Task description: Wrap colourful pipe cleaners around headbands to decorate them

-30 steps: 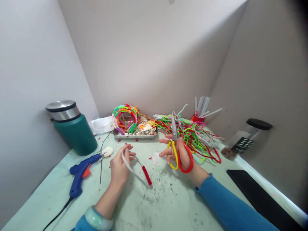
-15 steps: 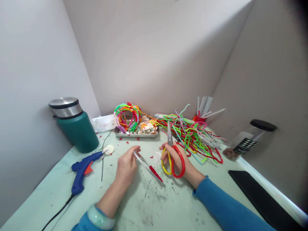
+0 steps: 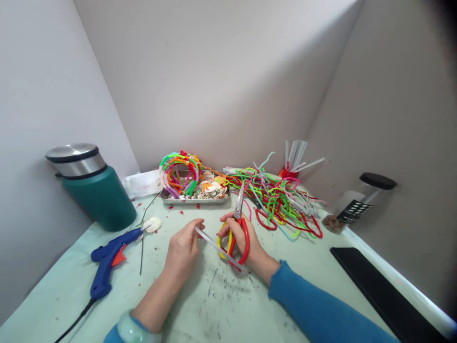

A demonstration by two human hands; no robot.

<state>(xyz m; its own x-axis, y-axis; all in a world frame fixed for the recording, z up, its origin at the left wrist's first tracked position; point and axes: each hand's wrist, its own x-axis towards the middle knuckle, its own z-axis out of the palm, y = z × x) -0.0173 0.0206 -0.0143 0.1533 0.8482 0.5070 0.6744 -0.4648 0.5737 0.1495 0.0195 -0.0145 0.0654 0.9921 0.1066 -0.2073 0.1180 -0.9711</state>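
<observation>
Since a second ago, your right hand [image 3: 246, 240] swung the scissors [image 3: 236, 228] inward and down, from out by the pipe-cleaner pile to just beside your left hand [image 3: 183, 247], and the white strip [image 3: 217, 247] came to lie flatter and closer to the handles.

You held that strip, a thin white wire-like length with a red-covered end, pinched between the thumb and fingertips of your left hand, above the middle of the table [image 3: 250, 309]. Its long axis ran from upper left at your fingertips down to the lower right, where the red end pointed toward your right wrist and crossed in front of the scissor handles. Your right hand was wrapped through the red and yellow loops, blades pressed together and pointing up and away from you toward the pile.

Judging by the dark and red clippings [image 3: 221, 281] scattered below your hands, some trimming seemed done; most of the strip looked bare and only the short red end remained covered. No cut was under way.

Further out lay the heap of coloured pipe cleaners [image 3: 282, 200], a metal tray [image 3: 194, 200] with wrapped hoops and shells, the blue glue gun [image 3: 107, 255] and the green flask [image 3: 94, 190].
</observation>
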